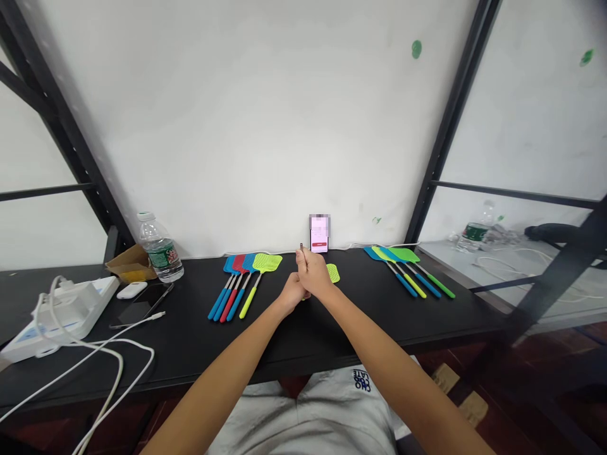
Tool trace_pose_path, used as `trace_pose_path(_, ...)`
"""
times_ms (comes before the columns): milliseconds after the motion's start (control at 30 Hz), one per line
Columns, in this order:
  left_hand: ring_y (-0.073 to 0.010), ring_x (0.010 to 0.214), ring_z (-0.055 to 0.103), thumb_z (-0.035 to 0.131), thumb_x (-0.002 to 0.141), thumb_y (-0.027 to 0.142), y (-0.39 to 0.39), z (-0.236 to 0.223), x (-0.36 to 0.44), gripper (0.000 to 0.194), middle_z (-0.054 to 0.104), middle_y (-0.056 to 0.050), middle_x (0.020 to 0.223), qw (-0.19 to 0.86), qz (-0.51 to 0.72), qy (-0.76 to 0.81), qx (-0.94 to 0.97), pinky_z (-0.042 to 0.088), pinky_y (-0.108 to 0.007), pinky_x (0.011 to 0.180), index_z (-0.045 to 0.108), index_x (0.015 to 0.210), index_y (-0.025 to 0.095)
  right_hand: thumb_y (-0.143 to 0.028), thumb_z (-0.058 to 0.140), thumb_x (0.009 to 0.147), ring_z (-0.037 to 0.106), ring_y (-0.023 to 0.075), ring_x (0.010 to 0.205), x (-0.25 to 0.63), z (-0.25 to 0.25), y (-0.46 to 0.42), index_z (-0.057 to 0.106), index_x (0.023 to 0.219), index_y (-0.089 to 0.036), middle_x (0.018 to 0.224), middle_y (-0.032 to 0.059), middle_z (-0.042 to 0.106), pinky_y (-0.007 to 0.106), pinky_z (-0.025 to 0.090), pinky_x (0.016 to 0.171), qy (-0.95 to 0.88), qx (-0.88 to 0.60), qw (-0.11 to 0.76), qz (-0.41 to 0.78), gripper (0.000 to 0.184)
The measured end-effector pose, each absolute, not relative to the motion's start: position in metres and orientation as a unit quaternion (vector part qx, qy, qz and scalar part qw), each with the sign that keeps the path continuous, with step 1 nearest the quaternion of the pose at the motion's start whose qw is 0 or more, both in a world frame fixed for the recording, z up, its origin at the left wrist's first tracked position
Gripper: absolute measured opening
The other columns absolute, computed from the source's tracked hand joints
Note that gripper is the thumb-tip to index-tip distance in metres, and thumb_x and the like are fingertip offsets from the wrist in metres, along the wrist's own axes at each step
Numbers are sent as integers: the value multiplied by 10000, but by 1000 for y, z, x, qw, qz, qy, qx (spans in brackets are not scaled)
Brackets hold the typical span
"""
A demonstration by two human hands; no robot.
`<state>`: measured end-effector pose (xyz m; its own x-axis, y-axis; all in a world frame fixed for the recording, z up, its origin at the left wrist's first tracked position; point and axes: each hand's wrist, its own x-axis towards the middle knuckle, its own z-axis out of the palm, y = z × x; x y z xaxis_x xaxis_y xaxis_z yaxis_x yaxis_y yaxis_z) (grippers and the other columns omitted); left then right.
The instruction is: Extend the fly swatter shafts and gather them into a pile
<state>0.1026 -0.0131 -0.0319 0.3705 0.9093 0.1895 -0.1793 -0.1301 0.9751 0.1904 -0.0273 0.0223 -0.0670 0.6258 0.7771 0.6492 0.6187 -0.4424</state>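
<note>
My two hands meet over the middle of the black table [199,341]. My right hand [313,270] is closed on the thin metal rod of a yellow-green fly swatter [333,273], whose net head shows just right of my fingers. My left hand [293,294] sits below it with its fingers curled round the swatter's handle, mostly hidden. A fan of blue, red and yellow-green swatters [244,281] lies to the left. Another fan of blue, yellow and green swatters [408,268] lies to the right.
A phone [319,234] with a lit screen leans on the white wall behind my hands. At the left stand a water bottle [160,248], a cardboard piece [127,263], a dark phone [142,303], a white power strip [61,313] and white cables [114,360]. Black shelf posts frame both sides.
</note>
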Motion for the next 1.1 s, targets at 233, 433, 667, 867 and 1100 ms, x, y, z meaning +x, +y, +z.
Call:
trace_pose_path(233, -33, 404, 307, 663, 664, 293, -13, -33, 103, 331, 365, 58, 424, 577, 466, 318, 590, 235, -210, 429, 398, 506, 172, -348, 291, 972, 417, 138, 542, 190, 20, -27, 427, 689, -213, 596, 2, 467, 276, 273, 553, -737, -422, 529, 1, 341)
trace_pose_path(433, -39, 406, 318, 652, 667, 273, -11, -35, 103, 312, 370, 55, 429, 575, 470, 318, 590, 241, -211, 433, 403, 508, 172, -346, 295, 972, 445, 137, 551, 190, 19, -27, 432, 696, -211, 610, 5, 495, 268, 292, 558, -739, -419, 528, 20, 336)
trace_pose_path(667, -41, 408, 325, 658, 648, 278, -13, -33, 102, 302, 371, 57, 421, 570, 465, 330, 591, 244, -211, 433, 417, 503, 168, -353, 307, 965, 465, 135, 558, 191, 16, -25, 464, 702, -209, 623, 9, 518, 262, 318, 564, -737, -416, 531, 41, 339)
trace_pose_path(867, -38, 403, 308, 642, 648, 278, -15, -30, 104, 293, 368, 57, 415, 572, 464, 331, 590, 237, -213, 433, 417, 494, 170, -349, 313, 963, 460, 137, 554, 192, 14, -24, 482, 712, -208, 618, 8, 519, 264, 316, 560, -736, -418, 531, 42, 334)
trace_pose_path(1100, -44, 402, 303, 603, 645, 250, -19, -26, 103, 265, 372, 54, 408, 572, 459, 332, 593, 227, -216, 434, 403, 488, 177, -343, 313, 964, 441, 134, 543, 192, 13, -27, 456, 701, -211, 606, -1, 496, 263, 301, 558, -731, -422, 536, 31, 327)
